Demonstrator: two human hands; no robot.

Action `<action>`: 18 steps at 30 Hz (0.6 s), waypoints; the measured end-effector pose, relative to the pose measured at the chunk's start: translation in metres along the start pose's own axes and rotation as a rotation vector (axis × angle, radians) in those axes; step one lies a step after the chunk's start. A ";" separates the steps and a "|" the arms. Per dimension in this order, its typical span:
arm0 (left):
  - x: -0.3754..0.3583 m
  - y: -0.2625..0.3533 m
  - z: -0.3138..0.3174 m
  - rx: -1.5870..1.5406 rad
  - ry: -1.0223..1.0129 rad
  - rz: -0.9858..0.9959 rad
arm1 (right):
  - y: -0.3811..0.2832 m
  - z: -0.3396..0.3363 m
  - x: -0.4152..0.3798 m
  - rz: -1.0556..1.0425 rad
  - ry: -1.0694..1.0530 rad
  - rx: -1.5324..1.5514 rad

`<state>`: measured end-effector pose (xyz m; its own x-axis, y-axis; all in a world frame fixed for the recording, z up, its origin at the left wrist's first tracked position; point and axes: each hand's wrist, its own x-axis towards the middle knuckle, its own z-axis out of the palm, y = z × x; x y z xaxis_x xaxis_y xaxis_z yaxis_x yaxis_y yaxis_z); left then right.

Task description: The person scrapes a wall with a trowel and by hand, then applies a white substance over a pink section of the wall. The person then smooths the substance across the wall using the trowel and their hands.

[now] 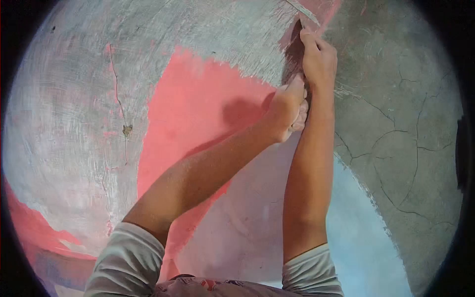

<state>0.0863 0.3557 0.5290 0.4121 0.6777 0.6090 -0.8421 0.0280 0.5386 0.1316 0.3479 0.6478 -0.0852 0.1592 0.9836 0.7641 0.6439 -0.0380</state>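
My right hand (319, 59) is closed near the top of the view, its fingers wrapped round something thin that I cannot make out. A pale, narrow strip (303, 12) lies just beyond its fingertips against the painted surface. Lower and to the left, my left hand (291, 106) is curled into a fist beside my right wrist; what it holds, if anything, is hidden. Both hands are close to a painted surface, over the edge between a pink patch (198, 109) and bare grey concrete (410, 123).
Brushed whitish-grey paint (64, 123) covers the left side, with a thin crack and a small chipped spot (127, 130). Light blue paint (361, 222) lies at the lower right, and a mauve area (242, 213) lies between my forearms. Cracks run through the concrete.
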 end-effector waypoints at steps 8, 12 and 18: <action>-0.062 -0.052 -0.037 0.021 0.076 -0.028 | 0.010 0.018 -0.080 -0.034 0.037 -0.067; 0.003 -0.009 -0.007 -0.030 -0.059 0.053 | -0.006 0.001 -0.001 -0.049 0.063 -0.149; -0.071 -0.048 -0.027 -0.055 0.094 -0.072 | 0.002 0.017 -0.084 -0.030 0.065 -0.086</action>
<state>0.0882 0.3264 0.4440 0.4400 0.7383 0.5112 -0.8304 0.1179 0.5445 0.1300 0.3484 0.5617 -0.0688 0.0901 0.9936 0.8143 0.5805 0.0037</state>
